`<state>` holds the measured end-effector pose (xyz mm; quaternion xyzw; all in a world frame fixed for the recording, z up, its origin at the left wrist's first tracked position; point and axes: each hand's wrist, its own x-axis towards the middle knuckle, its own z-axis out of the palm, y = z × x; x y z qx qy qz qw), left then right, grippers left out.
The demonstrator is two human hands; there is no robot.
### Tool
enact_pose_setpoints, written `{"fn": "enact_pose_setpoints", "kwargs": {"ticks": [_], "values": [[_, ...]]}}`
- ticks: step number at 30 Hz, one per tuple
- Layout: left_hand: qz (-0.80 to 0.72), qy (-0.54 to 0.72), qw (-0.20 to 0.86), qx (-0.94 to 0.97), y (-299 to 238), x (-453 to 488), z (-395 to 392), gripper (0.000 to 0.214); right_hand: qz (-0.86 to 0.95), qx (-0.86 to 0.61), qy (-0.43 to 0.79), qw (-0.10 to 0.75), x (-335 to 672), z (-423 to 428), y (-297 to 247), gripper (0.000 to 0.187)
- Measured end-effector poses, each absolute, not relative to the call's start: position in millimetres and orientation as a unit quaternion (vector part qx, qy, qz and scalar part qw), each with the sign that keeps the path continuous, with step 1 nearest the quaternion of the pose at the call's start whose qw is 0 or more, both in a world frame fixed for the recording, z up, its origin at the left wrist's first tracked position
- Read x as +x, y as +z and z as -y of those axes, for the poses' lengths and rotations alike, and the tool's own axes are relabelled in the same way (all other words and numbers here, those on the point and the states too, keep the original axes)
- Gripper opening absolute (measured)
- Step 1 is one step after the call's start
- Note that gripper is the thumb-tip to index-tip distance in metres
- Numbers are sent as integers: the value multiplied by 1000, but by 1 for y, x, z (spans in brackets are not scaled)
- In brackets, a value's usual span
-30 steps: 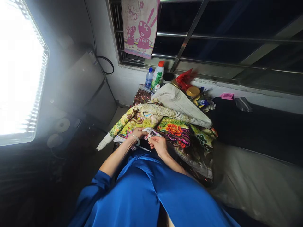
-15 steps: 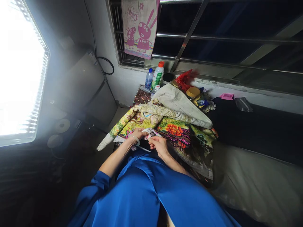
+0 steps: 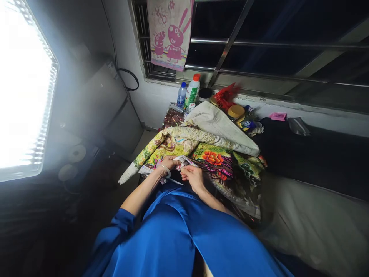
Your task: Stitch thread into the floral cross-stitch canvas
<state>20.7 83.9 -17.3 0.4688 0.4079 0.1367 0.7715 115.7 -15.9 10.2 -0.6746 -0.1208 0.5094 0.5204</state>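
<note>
A large cross-stitch cloth (image 3: 213, 158) with orange flowers on green and dark ground lies bunched over the table in front of me. My left hand (image 3: 169, 163), a pale bangle (image 3: 167, 172) at its wrist, grips a folded white edge of this cloth between thumb and fingers. Close beside it on the right, my right hand (image 3: 192, 176) is closed in a pinch against the same fold. Whatever its fingertips hold is too small to make out. The cloth's far part is rolled, with a plain white flap (image 3: 213, 119) turned up behind.
Behind the cloth stand a blue-capped bottle (image 3: 181, 94), a red-capped bottle (image 3: 192, 91), a gold-lidded jar (image 3: 235, 111) and a red plastic bag (image 3: 224, 96). A bright lamp (image 3: 23, 88) is at left. A barred window with a hanging towel (image 3: 170, 34) faces me.
Both hands keep nearly the same hold on the fold. The view has shifted very slightly; the cloth has not visibly moved.
</note>
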Motion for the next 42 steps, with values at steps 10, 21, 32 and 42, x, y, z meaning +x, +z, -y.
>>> {"fn": "enact_pose_setpoints", "kwargs": {"ticks": [10,21,32,42], "values": [[-414,149,779,446,-24,23,-83,25,120,-669,507,530,116,15,9,29],[-421,154,773,450,-19,22,-83,23,130,-663,515,528,117,16,12,24],[-429,148,767,454,-15,21,-82,26,120,-661,527,520,117,15,16,21],[-424,151,773,448,-19,22,-83,25,135,-659,513,533,117,16,11,27]]}}
